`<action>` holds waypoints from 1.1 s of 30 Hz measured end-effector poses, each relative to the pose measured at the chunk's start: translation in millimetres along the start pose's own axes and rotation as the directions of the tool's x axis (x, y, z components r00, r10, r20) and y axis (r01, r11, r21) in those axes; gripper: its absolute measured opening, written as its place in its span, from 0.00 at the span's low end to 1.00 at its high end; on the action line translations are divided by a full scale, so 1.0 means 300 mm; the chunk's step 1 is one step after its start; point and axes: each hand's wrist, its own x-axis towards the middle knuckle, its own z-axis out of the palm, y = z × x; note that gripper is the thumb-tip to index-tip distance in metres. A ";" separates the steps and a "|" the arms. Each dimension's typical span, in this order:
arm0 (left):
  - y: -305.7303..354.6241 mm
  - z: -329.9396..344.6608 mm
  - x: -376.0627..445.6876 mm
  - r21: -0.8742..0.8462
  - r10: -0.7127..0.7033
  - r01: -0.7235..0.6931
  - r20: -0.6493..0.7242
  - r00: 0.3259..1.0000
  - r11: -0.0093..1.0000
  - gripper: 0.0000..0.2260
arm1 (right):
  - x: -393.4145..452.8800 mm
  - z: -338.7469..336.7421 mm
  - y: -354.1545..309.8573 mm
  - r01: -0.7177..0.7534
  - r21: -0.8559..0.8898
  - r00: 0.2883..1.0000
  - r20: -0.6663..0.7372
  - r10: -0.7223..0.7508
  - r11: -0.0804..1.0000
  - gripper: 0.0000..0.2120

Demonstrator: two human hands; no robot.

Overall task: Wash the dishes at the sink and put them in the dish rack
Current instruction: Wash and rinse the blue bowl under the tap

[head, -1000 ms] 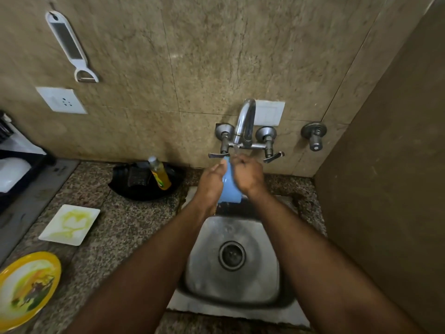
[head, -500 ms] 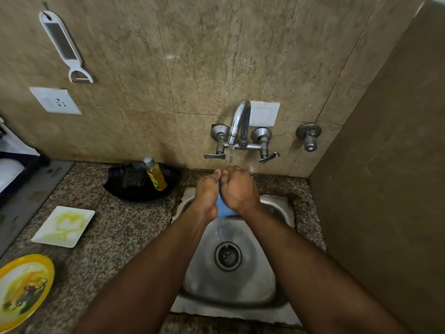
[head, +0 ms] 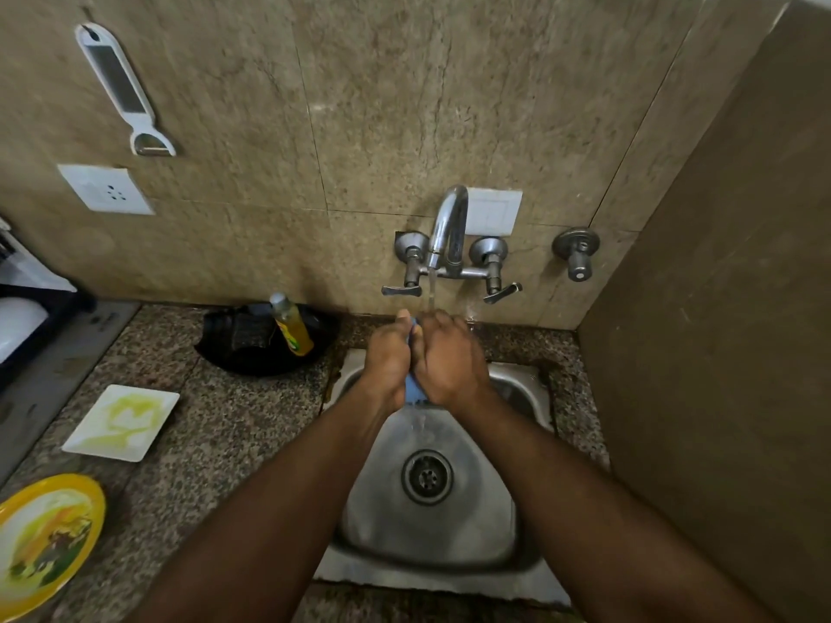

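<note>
Over the back of the steel sink (head: 449, 528), my left hand (head: 387, 359) and my right hand (head: 449, 357) are pressed together around a small blue item (head: 413, 388), mostly hidden between them. Both hands grip it under the water stream running from the tap (head: 447, 231). Water drips from the blue item into the basin. On the counter to the left lie a dirty white square plate (head: 120, 422) smeared yellow-green and a dirty yellow round plate (head: 45, 539). The dish rack (head: 27, 317) shows at the far left edge.
A black pan (head: 265, 348) holding a dish soap bottle (head: 292, 326) and a dark scrubber sits against the wall left of the sink. A brown side wall (head: 719, 353) stands close on the right. A peeler (head: 119, 87) and a socket (head: 105, 189) are on the wall.
Both hands have dropped from just under the tap handles to lower over the sink, closing tighter around the blue item so less of it shows. Water now runs onto them.
</note>
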 end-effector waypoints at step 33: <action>-0.009 -0.037 0.020 0.020 0.013 -0.014 0.066 0.998 1.000 0.12 | 0.046 -0.031 -0.016 -0.063 0.086 0.998 0.006 0.062 0.994 0.19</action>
